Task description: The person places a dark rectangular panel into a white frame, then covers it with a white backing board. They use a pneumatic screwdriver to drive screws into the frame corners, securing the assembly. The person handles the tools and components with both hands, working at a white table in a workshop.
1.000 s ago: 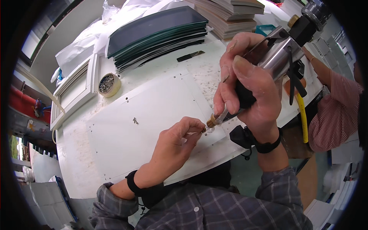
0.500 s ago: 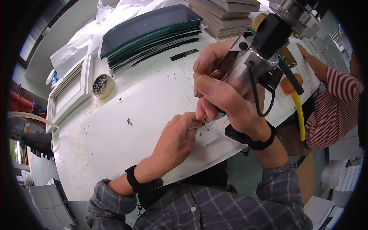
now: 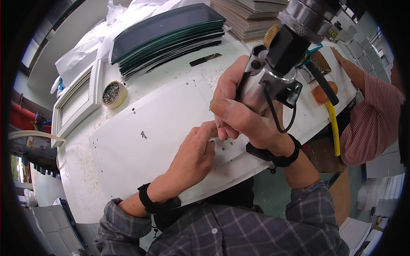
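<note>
My right hand [image 3: 247,113] is wrapped round a silver-and-black power screwdriver [image 3: 252,87], which carries a brass knob and a black lever. Its lower end is hidden behind my fingers. Just left of it, the fingers of my left hand [image 3: 194,149] are pinched together, meeting my right fingertips. Whatever the left fingers hold is hidden. Both hands are over the white panel [image 3: 141,160], near its right end, where several small dark holes show. A few loose screws [image 3: 143,135] lie on the panel's middle.
A tub of screws [image 3: 114,94] and a white frame [image 3: 77,100] stand left. Behind are stacked dark glass panes [image 3: 171,32], a flat blade [image 3: 206,59] and piled boards [image 3: 252,19]. At right are a yellow handle [image 3: 332,128] and another person's striped sleeve [image 3: 371,115].
My right hand and the screwdriver have shifted left. My left hand has drawn slightly left and down, its fingers still pinched. The panel and the loose screws have stayed put.
</note>
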Demonstrator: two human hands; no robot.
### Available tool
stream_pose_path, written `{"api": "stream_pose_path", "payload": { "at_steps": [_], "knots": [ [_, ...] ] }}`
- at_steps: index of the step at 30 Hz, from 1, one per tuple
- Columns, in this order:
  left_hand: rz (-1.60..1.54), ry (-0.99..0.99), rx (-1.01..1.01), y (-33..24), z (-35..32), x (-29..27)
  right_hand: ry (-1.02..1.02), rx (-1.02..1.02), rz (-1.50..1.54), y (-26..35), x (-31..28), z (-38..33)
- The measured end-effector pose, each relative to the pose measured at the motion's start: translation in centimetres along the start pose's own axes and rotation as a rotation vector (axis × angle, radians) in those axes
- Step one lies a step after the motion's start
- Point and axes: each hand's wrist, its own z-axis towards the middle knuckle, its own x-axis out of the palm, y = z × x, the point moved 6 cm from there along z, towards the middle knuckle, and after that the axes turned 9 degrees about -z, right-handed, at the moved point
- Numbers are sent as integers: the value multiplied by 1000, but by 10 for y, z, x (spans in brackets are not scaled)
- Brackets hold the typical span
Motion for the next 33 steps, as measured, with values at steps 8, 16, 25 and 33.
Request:
{"api": "stream_pose_path", "payload": {
  "at_steps": [8, 16, 25, 33],
  "knots": [
    [-14, 62, -46, -3, -8, -6, 62, -139, -141, 4, 12, 6],
    [603, -355, -116, 4, -63, -137, -135, -206, -6, 35, -12, 15],
    [835, -274, -57, 10, -60, -141, -168, -220, 162, 21, -15, 19],
    [894, -205, -119, 16, -50, -140, -121, -170, 92, 15, -16, 27]
  ]
}}
